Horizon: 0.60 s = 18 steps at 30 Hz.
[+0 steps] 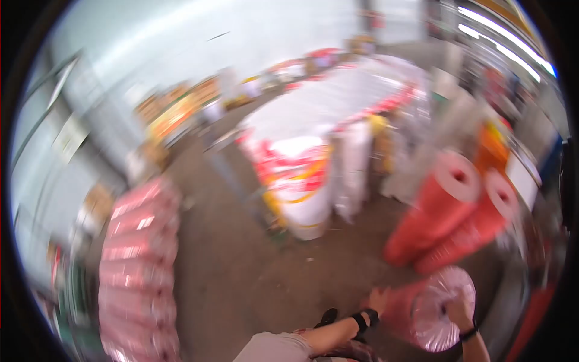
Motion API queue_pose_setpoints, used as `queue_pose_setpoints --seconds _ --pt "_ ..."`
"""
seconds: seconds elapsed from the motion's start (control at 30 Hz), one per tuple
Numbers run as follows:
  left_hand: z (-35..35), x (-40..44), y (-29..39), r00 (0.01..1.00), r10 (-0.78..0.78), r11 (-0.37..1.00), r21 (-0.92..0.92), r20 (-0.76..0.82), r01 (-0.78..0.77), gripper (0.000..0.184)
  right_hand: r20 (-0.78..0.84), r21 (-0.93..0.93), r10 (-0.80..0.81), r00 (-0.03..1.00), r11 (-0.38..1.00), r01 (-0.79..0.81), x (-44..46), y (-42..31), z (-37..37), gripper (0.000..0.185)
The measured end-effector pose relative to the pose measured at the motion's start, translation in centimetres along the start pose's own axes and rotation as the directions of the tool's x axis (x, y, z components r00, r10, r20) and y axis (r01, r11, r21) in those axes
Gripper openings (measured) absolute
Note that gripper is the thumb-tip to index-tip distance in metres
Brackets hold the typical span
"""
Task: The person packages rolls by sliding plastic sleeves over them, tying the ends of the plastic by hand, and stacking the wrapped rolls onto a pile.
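A pink roll in clear plastic wrap [431, 311] lies tilted at the lower right, its round end facing me. My left hand [379, 300] is against the far end of this roll, with a dark band on the wrist; its fingers are blurred. At the near end, my right hand [460, 312] reaches to the centre of the wrapped end, and its fingertips are hidden at the core hole. A dark band circles that wrist too.
Two upright red rolls [449, 193] stand just beyond the wrapped roll. A stack of wrapped pink rolls [139, 271] is on the left. A large white-covered pile [338, 96] fills the middle distance. Cardboard boxes [205, 90] line the wall.
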<state>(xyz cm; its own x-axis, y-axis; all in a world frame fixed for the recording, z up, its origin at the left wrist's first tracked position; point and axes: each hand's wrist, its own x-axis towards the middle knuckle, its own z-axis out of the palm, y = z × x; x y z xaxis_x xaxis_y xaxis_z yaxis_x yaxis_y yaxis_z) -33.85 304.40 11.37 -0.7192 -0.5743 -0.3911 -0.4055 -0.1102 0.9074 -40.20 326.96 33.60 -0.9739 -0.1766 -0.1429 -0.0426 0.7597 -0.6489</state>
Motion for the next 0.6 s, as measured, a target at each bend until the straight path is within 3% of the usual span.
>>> queue_pose_setpoints --seconds 0.03,0.07,0.13,0.2,0.27,0.33,0.37,0.43,0.47,0.53,0.57,0.6 --pt "-1.3 -0.1 -3.0 0.964 -0.256 0.966 -0.026 0.072 0.258 0.031 0.012 0.325 0.166 0.986 0.932 -0.161 1.6 1.5 1.4 0.041" --pt "-3.1 -0.7 -3.8 0.894 -0.411 0.893 -0.117 0.176 0.434 0.033 0.076 0.500 0.233 0.970 0.832 -0.239 2.2 -1.2 2.8 0.045" --pt "-7.3 -1.1 -5.4 0.827 -0.479 0.757 -0.338 0.294 0.559 0.036 0.330 0.644 0.076 0.941 0.711 -0.283 0.7 -8.2 6.0 0.045" --pt "-12.5 -3.1 -5.5 0.816 -0.464 0.641 -0.505 0.345 0.578 0.039 0.566 0.519 -0.164 0.808 0.833 -0.195 -2.0 -12.6 9.6 0.053" --pt "-17.5 -5.7 -4.7 0.826 -0.407 0.513 -0.650 0.390 0.560 0.042 0.624 0.602 -0.164 0.764 0.724 -0.336 -4.0 -14.8 16.2 0.042" --pt "-22.8 -8.7 -3.3 0.840 -0.323 0.360 -0.765 0.436 0.535 0.046 0.769 0.403 -0.170 0.617 0.877 -0.261 -9.4 -23.7 19.4 0.037" --pt "-25.6 -10.3 -2.4 0.848 -0.274 0.273 -0.809 0.454 0.521 0.047 0.775 0.400 -0.184 0.605 0.884 -0.243 -11.3 -27.0 21.0 0.037" --pt "-31.1 -14.0 -0.5 0.857 -0.161 0.066 -0.861 0.490 0.504 0.051 0.833 0.400 -0.276 0.480 0.899 -0.177 -15.1 -32.5 23.7 0.032" --pt "-33.6 -15.8 0.4 0.859 -0.105 -0.034 -0.865 0.501 0.500 0.052 0.816 0.414 -0.367 0.447 0.910 -0.007 -16.4 -35.8 23.9 0.032" --pt "-38.7 -18.8 1.6 0.869 -0.055 -0.198 -0.859 0.491 0.472 0.056 0.829 0.401 -0.323 0.457 0.913 -0.082 -17.8 -41.7 23.8 0.027" --pt "-41.1 -19.6 1.6 0.868 -0.063 -0.247 -0.850 0.492 0.465 0.058 0.823 0.404 -0.244 0.512 0.887 -0.226 -18.2 -44.6 22.7 0.019" --pt "-43.4 -20.0 1.1 0.861 -0.094 -0.282 -0.843 0.500 0.458 0.059 0.781 0.446 -0.270 0.562 0.872 -0.200 -18.9 -47.8 20.4 0.014"
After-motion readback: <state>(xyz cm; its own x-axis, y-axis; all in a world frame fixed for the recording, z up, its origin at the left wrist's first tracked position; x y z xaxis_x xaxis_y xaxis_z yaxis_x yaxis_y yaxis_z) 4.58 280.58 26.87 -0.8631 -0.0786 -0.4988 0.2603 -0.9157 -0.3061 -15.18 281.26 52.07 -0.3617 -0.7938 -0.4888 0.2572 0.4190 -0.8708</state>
